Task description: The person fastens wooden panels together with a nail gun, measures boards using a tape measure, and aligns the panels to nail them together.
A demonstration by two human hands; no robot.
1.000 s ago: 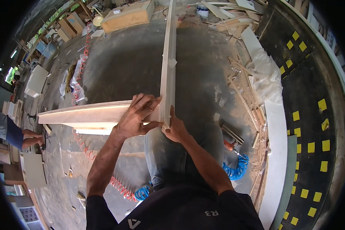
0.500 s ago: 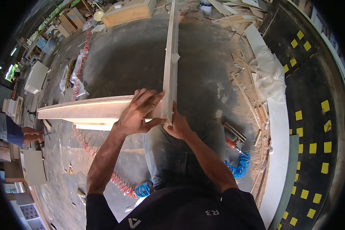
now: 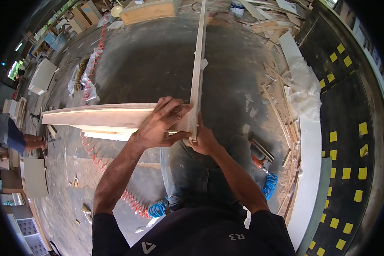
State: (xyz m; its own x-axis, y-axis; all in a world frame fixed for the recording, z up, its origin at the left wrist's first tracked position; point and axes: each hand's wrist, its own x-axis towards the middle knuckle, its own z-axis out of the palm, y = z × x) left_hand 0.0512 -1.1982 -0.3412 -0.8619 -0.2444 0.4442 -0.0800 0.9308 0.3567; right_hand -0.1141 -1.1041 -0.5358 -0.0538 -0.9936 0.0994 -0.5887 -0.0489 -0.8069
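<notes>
A long pale wooden board (image 3: 102, 117) extends left from the person's lap, and a narrow upright-running board (image 3: 197, 64) meets its right end at a corner. My left hand (image 3: 160, 123) grips the horizontal board near that corner, thumb below and fingers over the top edge. Around the lower end of the narrow board, my right hand (image 3: 204, 138) is closed, its fingers partly hidden behind the wood. A paler strip (image 3: 106, 134) shows beneath the horizontal board.
An air tool (image 3: 257, 161) with a blue coiled hose (image 3: 269, 185) lies right of my legs. Wood scraps (image 3: 277, 111) and a long white panel (image 3: 310, 170) line the right side. A co-worker's legs (image 3: 32, 143) show at far left. Red coiled hose (image 3: 99, 55) crosses the floor.
The narrow board's far end has swung right, and the corner has shifted slightly right and up with both hands. The horizontal board's left end has risen in view.
</notes>
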